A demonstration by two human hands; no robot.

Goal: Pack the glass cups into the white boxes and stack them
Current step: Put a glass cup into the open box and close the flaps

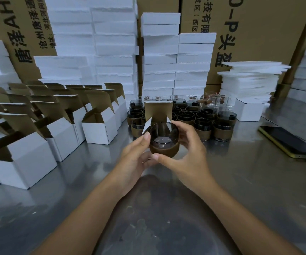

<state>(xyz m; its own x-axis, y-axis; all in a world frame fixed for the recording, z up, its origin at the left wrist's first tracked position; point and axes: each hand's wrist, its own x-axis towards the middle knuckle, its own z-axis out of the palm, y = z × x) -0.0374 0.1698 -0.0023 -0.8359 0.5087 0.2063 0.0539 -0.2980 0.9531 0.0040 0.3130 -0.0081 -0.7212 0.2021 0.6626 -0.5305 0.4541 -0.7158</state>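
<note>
The surface is a shiny stainless steel counter [222, 181], scuffed and pretty reflective, in what looks like a storeroom. Big brown cardboard cartons with black Chinese print [262, 34] wall off the back. In front of them are tall stacks of white foam blocks [111, 43], plus a messier pile of thin white foam sheets [249, 80] on the right.

The left side of the counter is lined with rows of open white boxes with brown insides [98, 129], flaps up. Mid-counter there's a tight cluster of smoky glass cups in brown sleeves [203, 124], with a few clear glasses with wooden handles [211, 98] behind them and a closed little white box [248, 112] just beside them. A dark phone in a yellow case [292, 142] lies flat on the right, well apart from the hands.

The left hand [135, 159] grips an open white cardboard box [158, 111] from the side and below, thumb on a side flap. The right hand [189, 150] is curled round a smoky glass cup with a brown band [164, 138], thumb on the band, with the cup tilted toward the camera at the box's mouth. Most of that box is hidden behind the cup and hands, so I can't tell how far in the cup sits.
</note>
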